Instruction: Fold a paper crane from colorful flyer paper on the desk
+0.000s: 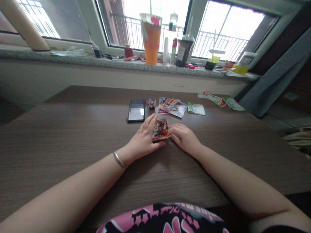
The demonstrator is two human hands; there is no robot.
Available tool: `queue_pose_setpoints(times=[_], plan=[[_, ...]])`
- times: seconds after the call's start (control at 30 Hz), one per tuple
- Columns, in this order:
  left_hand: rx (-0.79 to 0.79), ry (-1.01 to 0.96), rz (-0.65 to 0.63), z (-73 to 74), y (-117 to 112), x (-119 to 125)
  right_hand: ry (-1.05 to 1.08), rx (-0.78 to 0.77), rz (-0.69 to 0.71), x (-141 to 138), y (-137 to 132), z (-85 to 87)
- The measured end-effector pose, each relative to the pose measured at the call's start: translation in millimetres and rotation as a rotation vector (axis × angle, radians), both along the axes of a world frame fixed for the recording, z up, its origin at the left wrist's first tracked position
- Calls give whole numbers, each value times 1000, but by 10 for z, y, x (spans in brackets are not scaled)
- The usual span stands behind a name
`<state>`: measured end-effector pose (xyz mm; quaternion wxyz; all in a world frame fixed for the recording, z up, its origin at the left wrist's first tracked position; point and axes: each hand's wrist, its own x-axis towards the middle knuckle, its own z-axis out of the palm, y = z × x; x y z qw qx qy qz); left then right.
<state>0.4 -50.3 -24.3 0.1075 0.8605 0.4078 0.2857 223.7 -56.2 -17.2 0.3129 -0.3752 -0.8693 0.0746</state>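
In the middle of the table, a folded piece of colourful printed paper (160, 127) stands partly raised between my two hands. My left hand (145, 136), with a silver bangle at the wrist, holds its left side, fingers stretched along it and thumb at the near edge. My right hand (184, 137) pinches its right edge between thumb and curled fingers. Just beyond lies a small folded paper shape (151, 104) with similar colours. A stack of printed sheets (173, 107) rests behind the paper. The left palm hides part of the paper.
A phone (136, 111) lies left of the stack. A pale green-and-white card pad (196, 109) and several green and red packets (233, 104) lie to the right. On the windowsill (116, 63) stand an orange drink cup (151, 40), a dark drink cup (184, 51) and bottles.
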Motion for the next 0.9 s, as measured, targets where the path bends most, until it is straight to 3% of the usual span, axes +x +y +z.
queue_pose_setpoints(times=[0.2, 0.47, 0.9], plan=[[72, -8, -5, 15, 17, -3, -41, 78, 42, -19, -107, 93], [67, -16, 5, 72, 7, -5, -24, 172, 15, -31, -153, 81], [35, 0, -136, 101, -39, -25, -37, 179, 33, -35, -174, 100]])
